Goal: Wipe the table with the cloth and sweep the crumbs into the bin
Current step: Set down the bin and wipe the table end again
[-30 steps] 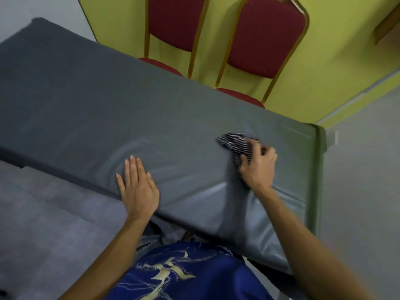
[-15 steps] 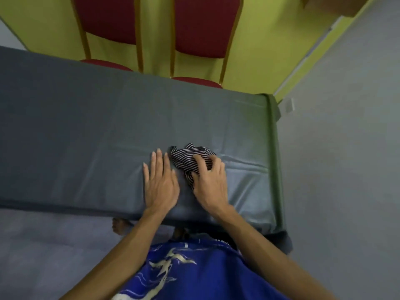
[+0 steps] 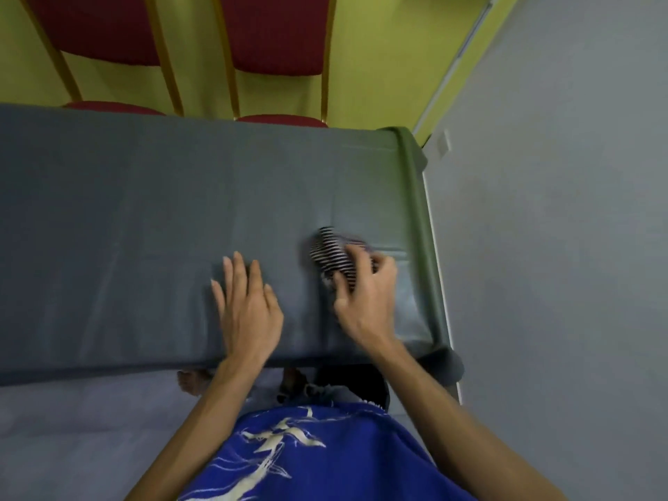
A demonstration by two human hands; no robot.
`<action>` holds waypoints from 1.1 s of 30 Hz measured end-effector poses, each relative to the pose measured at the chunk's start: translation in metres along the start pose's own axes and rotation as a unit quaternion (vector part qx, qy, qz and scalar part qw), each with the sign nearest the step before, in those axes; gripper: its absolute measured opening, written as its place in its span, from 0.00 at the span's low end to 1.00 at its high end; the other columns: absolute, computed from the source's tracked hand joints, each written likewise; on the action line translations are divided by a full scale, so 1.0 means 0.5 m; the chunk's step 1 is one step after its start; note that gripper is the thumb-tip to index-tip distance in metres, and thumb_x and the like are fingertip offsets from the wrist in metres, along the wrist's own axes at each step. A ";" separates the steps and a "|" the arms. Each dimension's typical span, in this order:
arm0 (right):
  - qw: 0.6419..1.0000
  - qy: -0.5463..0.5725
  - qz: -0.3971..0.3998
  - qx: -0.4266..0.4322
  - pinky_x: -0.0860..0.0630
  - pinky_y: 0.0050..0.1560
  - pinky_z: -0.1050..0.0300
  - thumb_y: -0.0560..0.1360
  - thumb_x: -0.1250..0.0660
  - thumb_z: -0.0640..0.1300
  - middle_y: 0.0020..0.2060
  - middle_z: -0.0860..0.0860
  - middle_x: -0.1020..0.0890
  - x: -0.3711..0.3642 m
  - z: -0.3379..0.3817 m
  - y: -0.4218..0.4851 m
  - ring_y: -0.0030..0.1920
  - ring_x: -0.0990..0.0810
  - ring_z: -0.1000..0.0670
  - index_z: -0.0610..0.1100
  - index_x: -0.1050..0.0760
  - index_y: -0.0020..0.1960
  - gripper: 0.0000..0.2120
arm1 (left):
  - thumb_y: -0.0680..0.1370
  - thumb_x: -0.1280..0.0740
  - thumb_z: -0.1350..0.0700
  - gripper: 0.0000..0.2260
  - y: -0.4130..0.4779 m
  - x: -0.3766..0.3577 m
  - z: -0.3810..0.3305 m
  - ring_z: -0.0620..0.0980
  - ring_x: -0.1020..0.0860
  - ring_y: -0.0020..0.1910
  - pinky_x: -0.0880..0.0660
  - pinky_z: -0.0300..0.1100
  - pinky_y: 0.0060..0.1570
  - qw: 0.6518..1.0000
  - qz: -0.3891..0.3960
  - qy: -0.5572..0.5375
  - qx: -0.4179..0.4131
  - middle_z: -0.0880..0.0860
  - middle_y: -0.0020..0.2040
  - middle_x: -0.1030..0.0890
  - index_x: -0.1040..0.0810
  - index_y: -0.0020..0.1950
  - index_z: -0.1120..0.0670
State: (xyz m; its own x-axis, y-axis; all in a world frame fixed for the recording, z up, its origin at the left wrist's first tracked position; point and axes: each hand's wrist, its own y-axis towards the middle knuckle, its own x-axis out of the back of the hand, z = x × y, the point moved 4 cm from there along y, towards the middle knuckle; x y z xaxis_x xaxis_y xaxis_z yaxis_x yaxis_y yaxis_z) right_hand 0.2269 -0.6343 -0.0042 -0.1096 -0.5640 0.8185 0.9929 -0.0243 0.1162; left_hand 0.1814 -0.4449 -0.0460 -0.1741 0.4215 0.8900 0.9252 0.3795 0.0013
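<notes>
Striped black-and-white fabric is bunching under the right hand point(image 3: 365, 301) as a person is wiping a grey-covered surface point(image 3: 144, 211) near its right end. The cloth point(image 3: 330, 256) is lying on that surface, just short of the right edge, with the fingers curled over its near side and closing on it in a loose grip; its far folds are sticking out beyond the fingertips. The left hand point(image 3: 249, 305) is lying flat and open just beside it, palm down, holding nothing and apparently pinning the covering in place.

Two red chairs point(image 3: 278, 34) are standing behind the far edge against a yellow-green wall. No crumbs are showing at this sharpness, and no bin is in view.

Judging by its crumpled shape, the cloth is light, soft and limp, so it is likely to fold on itself rather than push as a flat pad. Taking it as a gathered wad under the palm, with fingers spread over the top, looks the surest hold. The smooth covering is already showing creases and may slide or ruck under a firm stroke.
</notes>
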 end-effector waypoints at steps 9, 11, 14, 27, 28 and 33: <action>0.993 -0.096 0.042 0.055 0.26 0.58 0.45 0.76 0.34 0.46 0.66 0.41 0.30 0.028 -0.077 -0.100 0.61 0.29 0.40 0.51 0.31 0.72 0.24 | 0.82 0.51 0.52 0.25 -0.069 -0.063 -0.016 0.54 0.51 0.80 0.52 0.57 0.77 0.993 0.047 0.077 -0.078 0.56 0.81 0.47 0.44 0.79 0.57; 0.996 -0.088 -0.015 -0.022 0.25 0.58 0.44 0.75 0.32 0.45 0.63 0.40 0.29 0.080 -0.155 -0.080 0.60 0.28 0.39 0.50 0.29 0.71 0.24 | 0.82 0.52 0.51 0.26 -0.069 -0.065 -0.018 0.53 0.52 0.80 0.53 0.56 0.77 0.994 0.049 0.079 -0.066 0.56 0.81 0.48 0.45 0.80 0.58; 0.994 -0.063 -0.040 -0.079 0.24 0.55 0.44 0.74 0.30 0.42 0.59 0.41 0.29 0.113 -0.189 -0.060 0.57 0.29 0.40 0.49 0.28 0.68 0.23 | 0.83 0.52 0.51 0.26 -0.070 -0.067 -0.016 0.53 0.52 0.80 0.52 0.56 0.77 0.992 0.054 0.089 -0.068 0.56 0.81 0.48 0.45 0.79 0.58; 0.998 -0.033 0.039 0.029 0.27 0.58 0.47 0.73 0.31 0.45 0.61 0.45 0.29 0.002 -0.023 -0.089 0.58 0.29 0.43 0.54 0.29 0.69 0.25 | 0.82 0.53 0.51 0.26 -0.073 -0.064 -0.022 0.54 0.50 0.80 0.52 0.57 0.77 0.992 0.047 0.092 -0.076 0.56 0.80 0.46 0.43 0.79 0.59; 0.999 -0.035 0.026 0.020 0.27 0.58 0.46 0.73 0.31 0.45 0.60 0.44 0.28 0.016 -0.046 -0.082 0.57 0.29 0.42 0.53 0.28 0.68 0.24 | 0.82 0.53 0.51 0.26 -0.072 -0.063 -0.022 0.54 0.50 0.80 0.52 0.57 0.77 0.992 0.048 0.093 -0.075 0.56 0.80 0.46 0.43 0.79 0.59; 0.991 -0.003 -0.044 -0.128 0.28 0.58 0.51 0.72 0.28 0.44 0.57 0.45 0.29 0.113 -0.176 -0.044 0.58 0.29 0.42 0.54 0.26 0.65 0.23 | 0.82 0.53 0.50 0.26 -0.071 -0.065 -0.022 0.53 0.51 0.80 0.51 0.57 0.77 0.992 0.054 0.085 -0.070 0.56 0.80 0.46 0.43 0.79 0.59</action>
State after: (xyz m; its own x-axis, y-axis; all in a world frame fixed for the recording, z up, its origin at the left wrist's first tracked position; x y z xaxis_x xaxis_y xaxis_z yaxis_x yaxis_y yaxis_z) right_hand 0.2027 -0.7381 -0.0101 -0.1956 -0.5451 0.8153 0.9586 -0.2815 0.0417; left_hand 0.1578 -0.4811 -0.0700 -0.0234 0.3028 0.9528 0.9751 0.2170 -0.0450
